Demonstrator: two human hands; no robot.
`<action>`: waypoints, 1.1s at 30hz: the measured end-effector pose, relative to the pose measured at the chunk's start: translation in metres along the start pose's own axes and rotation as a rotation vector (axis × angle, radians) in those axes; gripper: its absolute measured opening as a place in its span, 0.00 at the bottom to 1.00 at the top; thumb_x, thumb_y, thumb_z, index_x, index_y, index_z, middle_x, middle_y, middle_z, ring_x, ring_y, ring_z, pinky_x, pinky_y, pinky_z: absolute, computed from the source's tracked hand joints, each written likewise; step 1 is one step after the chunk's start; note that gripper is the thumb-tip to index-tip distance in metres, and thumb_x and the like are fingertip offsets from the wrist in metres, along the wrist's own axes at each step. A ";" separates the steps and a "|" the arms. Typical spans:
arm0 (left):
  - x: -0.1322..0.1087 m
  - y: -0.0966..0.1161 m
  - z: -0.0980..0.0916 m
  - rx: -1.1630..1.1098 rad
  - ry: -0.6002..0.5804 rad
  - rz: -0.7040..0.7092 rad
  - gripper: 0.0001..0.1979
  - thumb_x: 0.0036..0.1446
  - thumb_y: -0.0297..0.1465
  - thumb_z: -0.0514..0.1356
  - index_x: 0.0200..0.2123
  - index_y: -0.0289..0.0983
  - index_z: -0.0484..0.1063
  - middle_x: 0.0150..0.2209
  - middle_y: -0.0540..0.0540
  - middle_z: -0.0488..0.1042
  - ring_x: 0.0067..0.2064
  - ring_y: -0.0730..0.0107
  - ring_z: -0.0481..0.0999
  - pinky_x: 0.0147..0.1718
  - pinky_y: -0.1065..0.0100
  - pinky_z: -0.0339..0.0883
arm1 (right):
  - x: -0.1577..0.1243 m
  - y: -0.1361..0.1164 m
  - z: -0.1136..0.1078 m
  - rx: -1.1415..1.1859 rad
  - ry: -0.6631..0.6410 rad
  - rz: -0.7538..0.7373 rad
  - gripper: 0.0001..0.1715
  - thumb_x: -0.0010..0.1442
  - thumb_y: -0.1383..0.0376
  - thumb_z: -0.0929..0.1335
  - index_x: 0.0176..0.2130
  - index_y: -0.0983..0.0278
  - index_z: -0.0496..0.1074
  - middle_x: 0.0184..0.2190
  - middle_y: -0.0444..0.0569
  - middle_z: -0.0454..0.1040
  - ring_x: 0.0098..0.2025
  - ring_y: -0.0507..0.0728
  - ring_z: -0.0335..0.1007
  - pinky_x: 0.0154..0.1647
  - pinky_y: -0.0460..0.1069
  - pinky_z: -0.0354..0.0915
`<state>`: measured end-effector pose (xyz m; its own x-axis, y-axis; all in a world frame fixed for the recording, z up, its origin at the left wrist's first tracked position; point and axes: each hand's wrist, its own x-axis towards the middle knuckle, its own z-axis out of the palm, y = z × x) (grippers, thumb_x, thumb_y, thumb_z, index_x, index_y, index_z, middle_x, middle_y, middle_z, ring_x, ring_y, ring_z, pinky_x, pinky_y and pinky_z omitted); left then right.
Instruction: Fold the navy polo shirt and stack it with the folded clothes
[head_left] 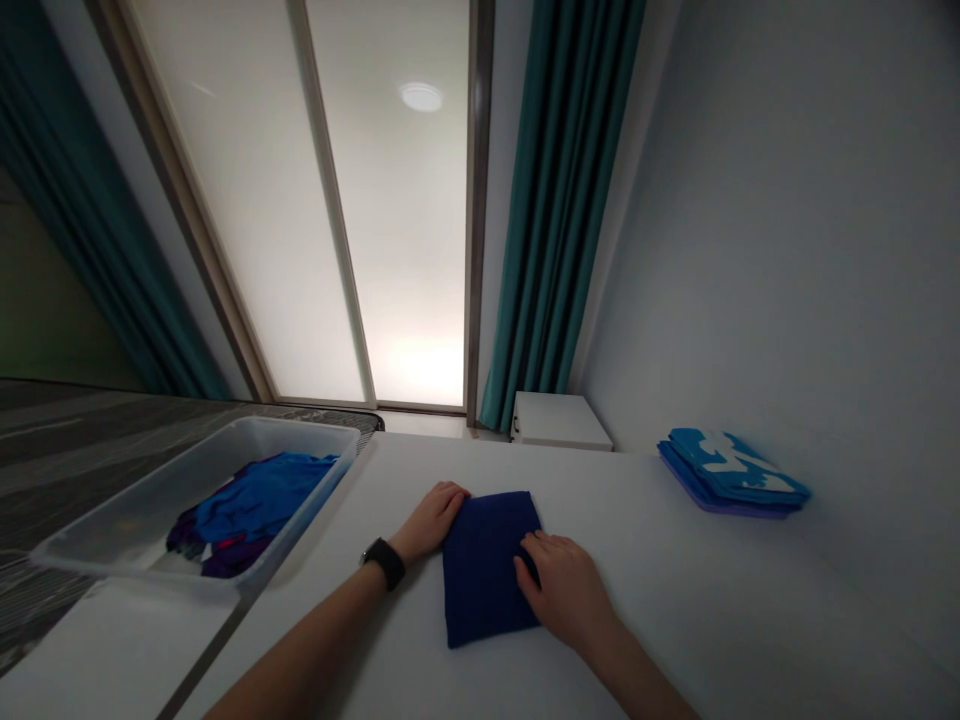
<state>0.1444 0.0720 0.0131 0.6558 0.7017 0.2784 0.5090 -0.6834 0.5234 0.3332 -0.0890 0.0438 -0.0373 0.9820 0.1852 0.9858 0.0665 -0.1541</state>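
Observation:
A dark blue piece of folded fabric [487,575], probably a garment, lies flat on the white table [375,660] in front of me. At its upper left corner rests my left hand [433,518], fingers laid along the edge; a black watch is on that wrist. My right hand [566,588] lies over the right edge, fingers stretched across the fabric and thumb apart. Neither hand lifts the fabric. Its inner layers are hidden.
A translucent plastic bin [300,428] at left contains rumpled blue and purple clothes [262,500]. Folded blue garments with a white print [739,468] are stacked at right by the wall. Beyond the table stand a white cabinet [562,420], teal curtains [562,200] and frosted sliding doors [405,250].

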 end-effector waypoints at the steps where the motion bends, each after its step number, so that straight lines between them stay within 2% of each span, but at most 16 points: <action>1: 0.002 -0.002 0.001 -0.006 0.017 -0.014 0.20 0.69 0.34 0.42 0.41 0.39 0.74 0.41 0.45 0.76 0.46 0.66 0.72 0.51 0.64 0.64 | 0.001 -0.003 0.000 -0.018 0.004 0.016 0.20 0.67 0.64 0.57 0.43 0.64 0.75 0.44 0.55 0.78 0.49 0.60 0.72 0.53 0.55 0.63; 4: 0.009 -0.006 0.006 0.022 0.028 -0.028 0.19 0.68 0.34 0.44 0.36 0.39 0.74 0.37 0.46 0.76 0.43 0.64 0.72 0.49 0.62 0.63 | 0.003 -0.012 0.004 -0.049 0.050 0.023 0.19 0.66 0.66 0.57 0.45 0.66 0.75 0.44 0.56 0.77 0.50 0.62 0.70 0.57 0.58 0.59; 7: 0.017 -0.004 0.010 0.041 0.032 -0.046 0.17 0.66 0.33 0.47 0.34 0.39 0.74 0.35 0.46 0.76 0.41 0.63 0.72 0.46 0.62 0.64 | 0.007 -0.018 0.009 0.022 0.074 -0.089 0.23 0.66 0.63 0.59 0.56 0.65 0.69 0.57 0.55 0.69 0.62 0.62 0.58 0.66 0.59 0.49; 10: 0.020 -0.003 0.011 0.052 0.045 -0.068 0.14 0.65 0.32 0.49 0.33 0.39 0.73 0.34 0.46 0.76 0.41 0.63 0.72 0.43 0.63 0.64 | 0.012 -0.023 0.013 0.101 -0.020 -0.214 0.28 0.68 0.56 0.58 0.64 0.59 0.59 0.67 0.49 0.55 0.69 0.60 0.43 0.69 0.60 0.41; 13: 0.018 -0.003 0.010 0.072 0.077 -0.102 0.13 0.65 0.31 0.50 0.31 0.39 0.72 0.34 0.47 0.76 0.41 0.64 0.73 0.42 0.64 0.63 | 0.015 -0.027 0.016 0.122 -0.130 -0.199 0.32 0.67 0.50 0.57 0.67 0.54 0.53 0.70 0.49 0.46 0.71 0.63 0.36 0.68 0.64 0.37; 16: 0.013 -0.005 0.009 0.105 0.115 -0.152 0.15 0.65 0.31 0.49 0.28 0.38 0.69 0.33 0.46 0.74 0.38 0.64 0.73 0.40 0.65 0.62 | 0.016 -0.029 0.020 0.138 -0.177 -0.176 0.34 0.67 0.47 0.56 0.68 0.52 0.50 0.71 0.48 0.42 0.71 0.65 0.30 0.67 0.67 0.36; 21: 0.008 -0.008 0.010 0.129 0.127 -0.192 0.15 0.66 0.32 0.49 0.28 0.39 0.69 0.32 0.47 0.72 0.35 0.66 0.73 0.37 0.66 0.61 | 0.016 -0.028 0.022 0.150 -0.191 -0.170 0.35 0.67 0.46 0.55 0.68 0.52 0.48 0.71 0.49 0.41 0.71 0.66 0.28 0.67 0.69 0.34; 26: 0.008 -0.007 0.008 0.122 0.108 -0.189 0.13 0.65 0.32 0.50 0.30 0.39 0.70 0.32 0.49 0.74 0.34 0.67 0.74 0.37 0.67 0.60 | 0.028 -0.028 0.019 0.149 -0.186 -0.163 0.35 0.67 0.47 0.56 0.68 0.55 0.51 0.70 0.50 0.47 0.71 0.62 0.34 0.68 0.64 0.33; 33: 0.009 -0.004 0.005 0.122 0.084 -0.229 0.14 0.65 0.33 0.49 0.30 0.38 0.70 0.34 0.47 0.76 0.35 0.66 0.74 0.37 0.67 0.60 | 0.037 -0.033 0.025 0.163 -0.168 -0.160 0.36 0.67 0.47 0.54 0.68 0.58 0.49 0.71 0.50 0.40 0.71 0.62 0.29 0.69 0.64 0.32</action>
<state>0.1505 0.0800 0.0094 0.4698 0.8517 0.2319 0.7059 -0.5203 0.4807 0.2955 -0.0502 0.0320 -0.2303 0.9714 0.0580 0.9265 0.2371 -0.2922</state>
